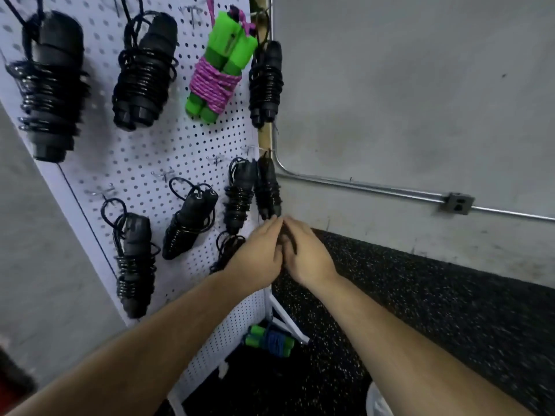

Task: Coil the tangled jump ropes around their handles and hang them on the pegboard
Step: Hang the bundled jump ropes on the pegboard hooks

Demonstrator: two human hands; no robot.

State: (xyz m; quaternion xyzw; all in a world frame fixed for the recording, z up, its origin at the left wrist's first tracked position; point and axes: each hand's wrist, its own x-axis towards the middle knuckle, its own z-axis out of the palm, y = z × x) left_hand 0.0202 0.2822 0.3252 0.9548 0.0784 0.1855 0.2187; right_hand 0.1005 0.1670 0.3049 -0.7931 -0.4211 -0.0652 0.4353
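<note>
A white pegboard carries several coiled black jump ropes and one green-handled rope wound with pink cord. My left hand and my right hand meet at the board's lower right edge, just under the lowest right black bundle. Between them they grip a black jump rope, mostly hidden by the fingers. Its loose loops hang out to the left of my left hand, against the board.
A green-handled jump rope with blue cord lies on the speckled black floor beside the board's white foot. A grey wall with a metal conduit and an outlet box stands to the right. Bare hooks stick out mid-board.
</note>
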